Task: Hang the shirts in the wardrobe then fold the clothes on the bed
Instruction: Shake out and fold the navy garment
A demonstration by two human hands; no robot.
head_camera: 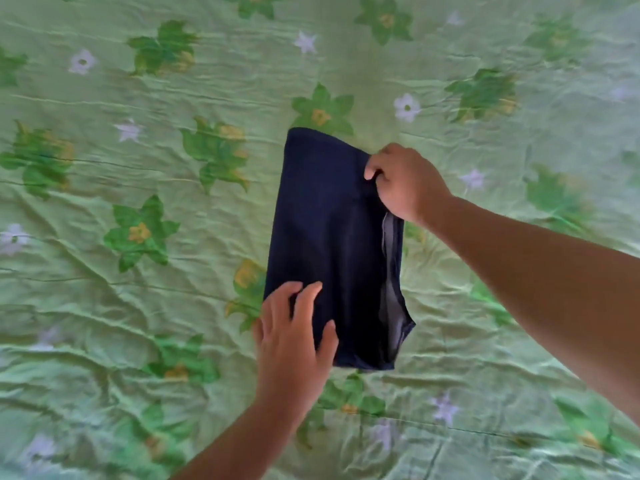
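Count: you have 1 dark navy garment (329,237), 1 bed sheet (138,98) and your 2 hands in view.
Garment: the dark navy garment lies at the centre of the view, flat on the bed sheet. It is folded into 1 long narrow rectangle, and its long side runs from 12 o'clock to 6 o'clock with the top leaning slightly toward 11 o'clock.
Garment edge: a grey inner layer (389,289) shows as a thin strip along the 3 o'clock side, from the middle down to the 5 o'clock corner, where the fold gapes.
Left hand: your left hand (294,344) comes in from 6 o'clock and rests on the garment's 7 o'clock corner, partly over the sheet just beside it.
Left fingers: these fingers (306,299) are straight and spread apart, lying flat on the cloth, curled round nothing.
Right hand: your right hand (405,183) reaches in from 4 o'clock and sits at the garment's 2 o'clock edge.
Right fingers: these fingers (375,166) are curled in against the thumb and pinch the garment's edge there.
Hands: they are well apart, near opposite corners of the garment.
Bed sheet: it is light green and creased, printed with large green flowers with yellow centres and small white flowers, and it fills the view around the garment.
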